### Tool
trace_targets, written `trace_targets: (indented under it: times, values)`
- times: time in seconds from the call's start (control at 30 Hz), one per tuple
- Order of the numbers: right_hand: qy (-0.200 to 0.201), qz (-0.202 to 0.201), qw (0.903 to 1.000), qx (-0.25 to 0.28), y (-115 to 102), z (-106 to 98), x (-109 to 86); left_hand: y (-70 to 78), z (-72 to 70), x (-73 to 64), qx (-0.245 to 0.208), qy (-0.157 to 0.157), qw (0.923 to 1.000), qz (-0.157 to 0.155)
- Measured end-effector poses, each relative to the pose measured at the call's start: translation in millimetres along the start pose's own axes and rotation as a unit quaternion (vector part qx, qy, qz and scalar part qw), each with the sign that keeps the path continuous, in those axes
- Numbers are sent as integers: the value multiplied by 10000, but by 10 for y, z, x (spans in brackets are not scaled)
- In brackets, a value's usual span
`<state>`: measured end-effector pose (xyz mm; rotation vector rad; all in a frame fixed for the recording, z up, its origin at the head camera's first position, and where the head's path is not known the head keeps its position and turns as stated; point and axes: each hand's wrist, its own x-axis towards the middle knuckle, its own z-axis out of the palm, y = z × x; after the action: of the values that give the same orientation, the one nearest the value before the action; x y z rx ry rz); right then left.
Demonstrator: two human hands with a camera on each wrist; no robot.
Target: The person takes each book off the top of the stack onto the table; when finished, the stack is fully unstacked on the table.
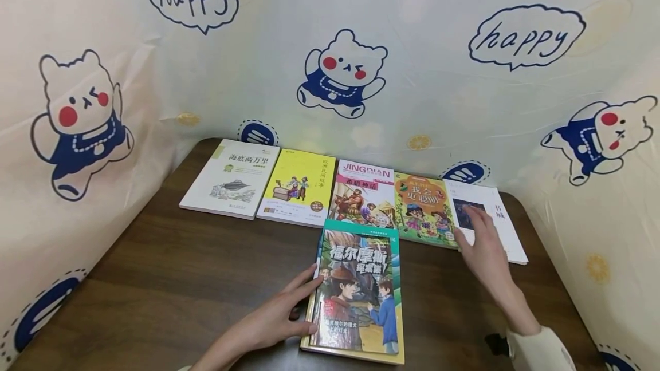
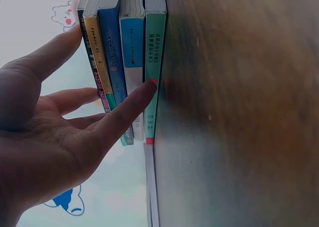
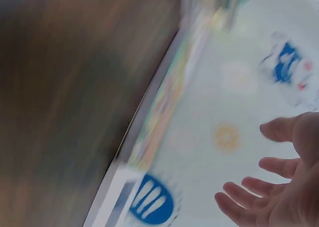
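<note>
And the left hand, fingers spread, touches the left side of the nearby book stack, whose long axis runs front to back, while the right hand, relaxed and holding nothing, hovers over the far-right white book.

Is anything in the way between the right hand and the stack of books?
Nothing visible. In the head view, only tabletop shows between the right hand and the right side of the stack of books. The left hand is at the opposite side.
</note>
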<state>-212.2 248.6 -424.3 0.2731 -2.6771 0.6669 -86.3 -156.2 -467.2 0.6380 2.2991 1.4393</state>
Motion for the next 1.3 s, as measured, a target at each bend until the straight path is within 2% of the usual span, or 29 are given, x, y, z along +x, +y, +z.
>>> trace_targets:
  times: [0.13,0.3,0.43,0.5,0.57,0.67,0.87,0.97,1.3]
  values:
    - [-192,-152,9988,416,-278,30,-273,0,-2,3,70,26,10000,30]
    - [-645,-42,9916,1117,-553,152,-624,4,-11,-4,56,7,10000,48]
    - [-1475,529,9744,1611,-812,321,-843,-3,-19,-10,78,25,10000,46]
    - [-1880,879,9605,1853,-923,407,-910,-6,-19,-9,126,38,9999,10]
    - [-2087,1059,9489,2116,-994,483,-954,-9,-16,-6,162,54,9999,-12]
    - [-2134,1064,9428,2329,-1042,583,-1024,-17,-7,-2,216,66,9997,-21]
    - [-1946,819,9457,2470,-1045,708,-1108,-25,-10,13,302,86,9995,-61]
    - [-1878,846,9449,2544,-1041,718,-1101,-22,-16,23,278,95,9995,-131]
    - [-2037,985,9418,2488,-1036,683,-1091,-26,-15,20,204,5,9996,-198]
